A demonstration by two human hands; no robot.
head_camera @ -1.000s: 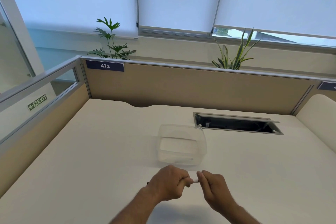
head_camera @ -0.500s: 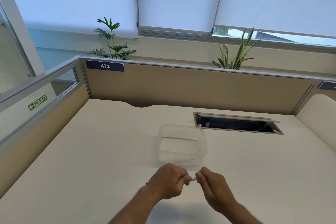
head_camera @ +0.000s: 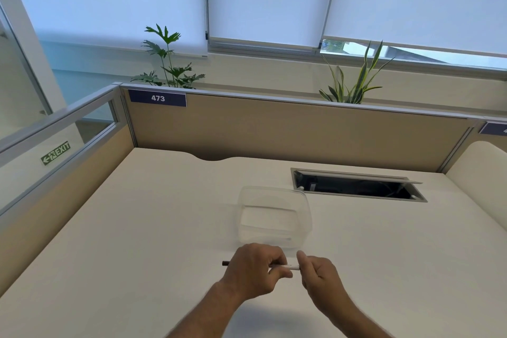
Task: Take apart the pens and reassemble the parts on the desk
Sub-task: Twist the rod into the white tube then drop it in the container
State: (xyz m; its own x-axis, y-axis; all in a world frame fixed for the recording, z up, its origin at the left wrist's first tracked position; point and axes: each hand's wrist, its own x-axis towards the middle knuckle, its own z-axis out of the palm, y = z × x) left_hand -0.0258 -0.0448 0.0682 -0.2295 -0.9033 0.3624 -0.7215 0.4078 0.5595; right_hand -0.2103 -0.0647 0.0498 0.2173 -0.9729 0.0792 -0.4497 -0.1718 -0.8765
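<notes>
1. Pulling apart looks like the step in hand: the left hand (head_camera: 253, 269) is fisted round the slim white pen with a dark tip (head_camera: 288, 266), while the right hand (head_camera: 319, 273) pinches its right end.
2. Best done with a straight pull along the pen's axis, though the joint itself is hidden.
3. Just beyond the hands sits a clear plastic rectangular tub (head_camera: 274, 217); the cream desk (head_camera: 137, 228) lies open left and right.
</notes>
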